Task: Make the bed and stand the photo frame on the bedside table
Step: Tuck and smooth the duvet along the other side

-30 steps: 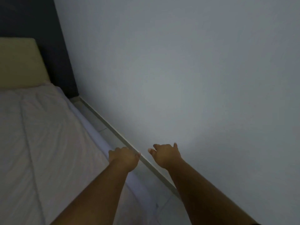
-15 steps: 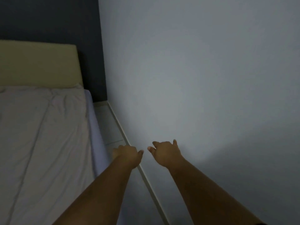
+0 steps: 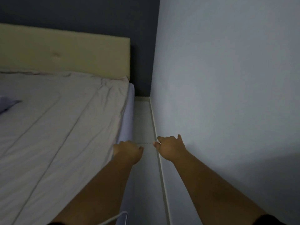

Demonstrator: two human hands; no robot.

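Head view: both arms were stretched out over the gap between bed and wall. Left hand [image 3: 128,151] sat over the near edge of the duvet [image 3: 65,127], fingers curled under and hidden by the back of the hand. Could not tell if it had fabric pinched or nothing. Right hand [image 3: 170,148] hung over the skirting [image 3: 153,120], fingers loosely curled, nothing in it, clear of the wall [image 3: 227,78].

Duvet was spread up to the headboard [image 3: 65,54], mostly flat, with creases bunched at the top right corner. The lilac mattress side [image 3: 129,114] showed bare below it along the floor strip [image 3: 143,120]. A lilac bit of fabric [image 3: 8,103] lay on the duvet at far left, cut by the frame edge. Maybe a pillow corner, unsure.

Photo frame and bedside table: neither in view, so I could not say where the frame was or whether that half was done.

Risks, my read:
- A one-handed pull on this edge would skew the duvet and leave the far side short.
- Narrow gap: right knuckles or elbow could hit the wall on a tug.
- White cable [image 3: 115,217] at the bottom edge ran by the bed side and could snag a foot on the next step.
- Dim light made leftover creases easy to miss.
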